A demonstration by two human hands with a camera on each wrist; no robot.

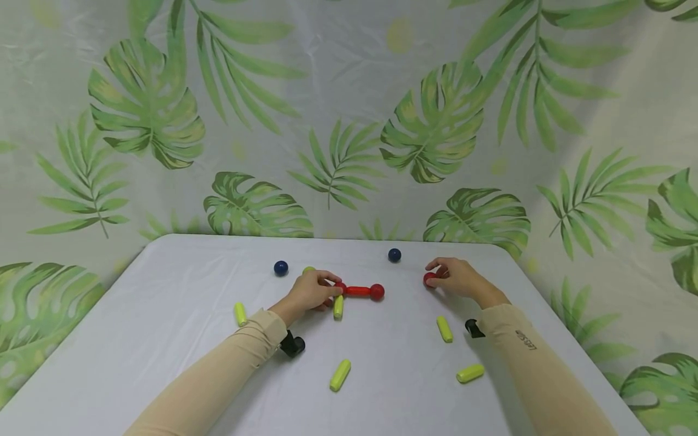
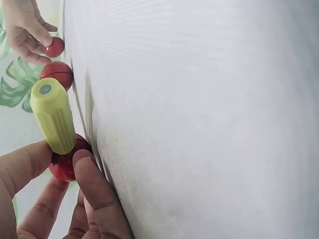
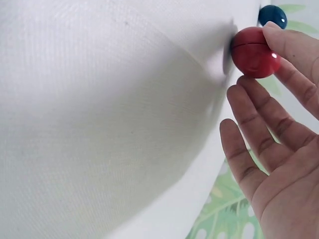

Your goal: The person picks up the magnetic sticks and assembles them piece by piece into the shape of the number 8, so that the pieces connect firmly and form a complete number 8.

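While the white table (image 1: 403,387) bore the pieces, the left hand (image 1: 312,292) and right hand (image 1: 460,280) each gripped a red one.

At the left end of the red rod (image 1: 358,291), the left hand pinched the left ball (image 1: 340,287), apparently to steady the joint; well right of the rod, the right hand held the loose ball (image 3: 253,59) by thumb and forefinger, other fingers spread, perhaps leaving its surface free. The rod's other end met the right ball (image 1: 377,292). A yellow stick (image 1: 338,307) jutted from the left ball toward the rod's near side. Four loose sticks (image 1: 340,375) lay nearer than the rod, seemingly within easy reach. Two blue balls (image 1: 394,255) sat beyond it. A grey disc (image 2: 45,89) in the jutting stick's tip suggested magnetic joining.
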